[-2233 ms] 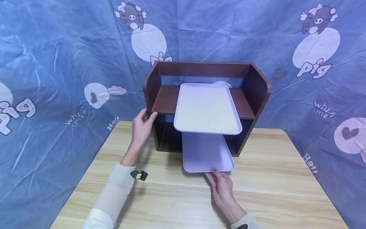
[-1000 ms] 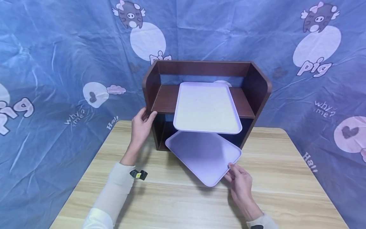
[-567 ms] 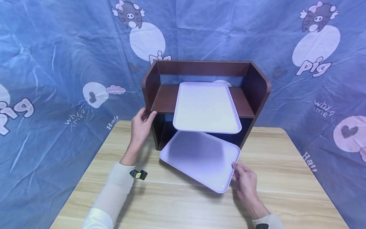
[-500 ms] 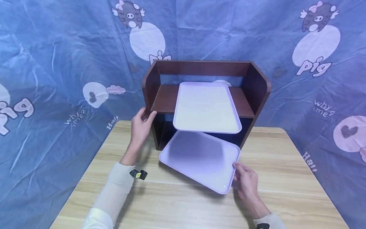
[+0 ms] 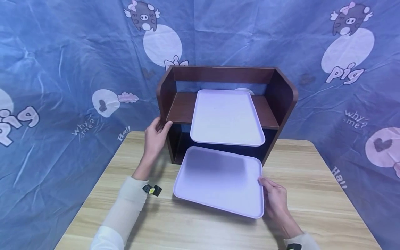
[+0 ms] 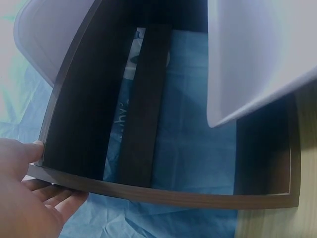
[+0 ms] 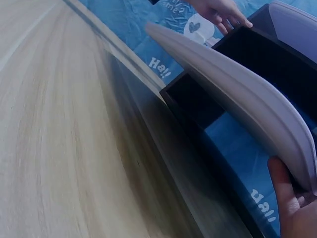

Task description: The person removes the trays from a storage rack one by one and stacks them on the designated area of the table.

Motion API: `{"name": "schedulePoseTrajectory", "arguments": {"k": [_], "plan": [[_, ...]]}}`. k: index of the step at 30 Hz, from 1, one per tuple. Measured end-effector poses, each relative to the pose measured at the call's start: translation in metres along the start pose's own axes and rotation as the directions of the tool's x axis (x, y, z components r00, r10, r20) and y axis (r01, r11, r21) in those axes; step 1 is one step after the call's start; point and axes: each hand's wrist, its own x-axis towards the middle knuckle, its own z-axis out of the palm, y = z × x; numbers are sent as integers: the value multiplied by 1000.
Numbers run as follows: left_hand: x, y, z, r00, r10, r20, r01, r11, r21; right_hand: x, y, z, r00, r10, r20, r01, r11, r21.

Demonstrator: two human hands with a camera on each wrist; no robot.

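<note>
A dark brown two-tier shelf (image 5: 222, 74) stands at the back of the table. My left hand (image 5: 154, 139) grips its left side board at the height of the middle shelf, thumb in front and fingers outside; the left wrist view shows the same hand (image 6: 29, 203) around the board's edge. With my right hand (image 5: 276, 196) I pinch the right rim of a pale purple rectangular tray (image 5: 218, 182), tilted in front of the lower compartment. Its raised edge shows in the right wrist view, held above the tabletop. A second such tray (image 5: 226, 118) lies on the middle shelf, jutting forward.
The light wood table (image 5: 312, 194) reaches out on both sides of the shelf. A blue cloth with pig prints (image 5: 78, 62) hangs behind and at the sides. The upper tray's front edge overhangs the lower compartment.
The lower tray has come forward out of the lower compartment and turned sideways. My right hand has moved right with it, from its front rim. My left hand and the upper tray stay put.
</note>
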Motion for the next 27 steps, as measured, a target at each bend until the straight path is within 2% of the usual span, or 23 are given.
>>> {"name": "schedulePoseTrajectory", "arguments": {"k": [8,13,27], "plan": [[1,-1,0,1000,9,1,-9,1000,9,-1,-3,-8,998,17,52,-16,1000,-17],[2,1,0,1000,12,3,-12,1000,5,-2,-2,-11,998,2,70,3,997,-72],[0,-1,1,1000,30,-5,-30,1000,3,-8,10,-16,997,52,64,-46,994,-97]]}}
